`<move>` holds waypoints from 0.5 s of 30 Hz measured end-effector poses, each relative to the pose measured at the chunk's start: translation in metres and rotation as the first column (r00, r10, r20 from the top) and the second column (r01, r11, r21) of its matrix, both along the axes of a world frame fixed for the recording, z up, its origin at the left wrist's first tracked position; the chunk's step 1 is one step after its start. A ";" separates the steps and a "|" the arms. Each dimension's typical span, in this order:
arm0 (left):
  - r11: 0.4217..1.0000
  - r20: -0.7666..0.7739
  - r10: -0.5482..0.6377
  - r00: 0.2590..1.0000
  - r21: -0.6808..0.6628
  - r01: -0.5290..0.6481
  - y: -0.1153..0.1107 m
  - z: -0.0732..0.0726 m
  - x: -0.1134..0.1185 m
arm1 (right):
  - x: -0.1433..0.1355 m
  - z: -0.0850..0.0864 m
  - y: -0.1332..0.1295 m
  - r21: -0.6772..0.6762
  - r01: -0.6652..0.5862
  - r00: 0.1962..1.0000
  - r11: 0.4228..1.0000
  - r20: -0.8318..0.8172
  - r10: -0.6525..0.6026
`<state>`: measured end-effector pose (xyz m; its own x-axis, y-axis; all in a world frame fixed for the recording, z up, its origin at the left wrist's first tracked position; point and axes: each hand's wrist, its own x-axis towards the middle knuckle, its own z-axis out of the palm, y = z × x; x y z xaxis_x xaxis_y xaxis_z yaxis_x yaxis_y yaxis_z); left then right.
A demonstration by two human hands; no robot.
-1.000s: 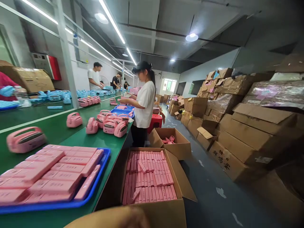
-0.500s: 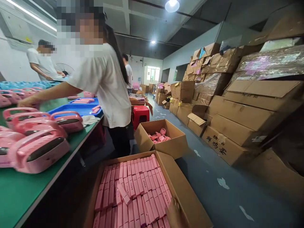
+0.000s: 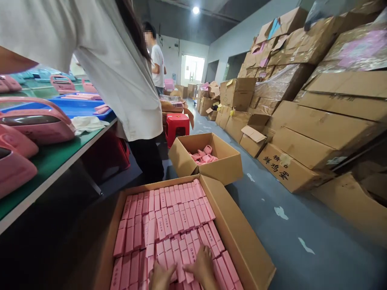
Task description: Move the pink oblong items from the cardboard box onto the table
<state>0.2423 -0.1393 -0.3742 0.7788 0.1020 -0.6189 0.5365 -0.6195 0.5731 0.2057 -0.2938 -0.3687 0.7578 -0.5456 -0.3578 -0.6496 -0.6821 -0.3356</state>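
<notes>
At the bottom edge of the view, both hands press down into an open carton (image 3: 242, 245) on the floor, packed with rows of flat pink bars (image 3: 169, 219). The left hand (image 3: 160, 277) lies palm down with its fingers curled onto the bars beneath it; the right hand (image 3: 203, 266) lies just beside it, fingers (image 3: 208, 253) spread a little and tips touching the bars ahead. Whether either hand has closed around a bar cannot be told, since the wrists and palms are cut off by the frame. Beyond the fingertips the bars run in tidy rows to the carton's far wall. Past that wall stands a smaller box (image 3: 222, 169) holding a few pink parts (image 3: 203, 155). Left of the fingers, a green table (image 3: 51, 161) carries pink cases (image 3: 36, 123) and a blue tray (image 3: 75, 108); a person in a white shirt (image 3: 121, 80) stands at it. Right of the fingers, stacked cartons (image 3: 317, 121) line the grey floor. Farther off are a red stool (image 3: 177, 125) and another person.
</notes>
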 end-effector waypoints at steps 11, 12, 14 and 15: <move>0.883 0.278 -0.237 0.931 0.461 0.087 0.048 0.064 0.019 | -0.006 -0.002 0.033 0.009 0.042 0.993 0.999 0.110 -0.043; 0.879 0.314 -0.299 0.901 0.458 0.132 0.055 0.066 0.029 | -0.008 -0.003 0.035 0.014 0.041 0.991 0.999 0.123 -0.043; 0.883 0.296 -0.366 0.882 0.410 0.228 0.068 0.064 0.044 | -0.011 -0.002 0.038 0.028 0.038 0.989 0.999 0.139 -0.041; 0.890 0.277 -0.371 0.886 0.378 0.254 0.073 0.060 0.047 | -0.013 -0.002 0.039 0.035 0.038 0.989 0.999 0.142 -0.042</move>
<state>0.2897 -0.0661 -0.3139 0.9556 -0.0345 -0.2925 0.0963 -0.9020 0.4209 0.1928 -0.2547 -0.3706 0.7803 -0.5663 -0.2654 -0.6199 -0.6440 -0.4482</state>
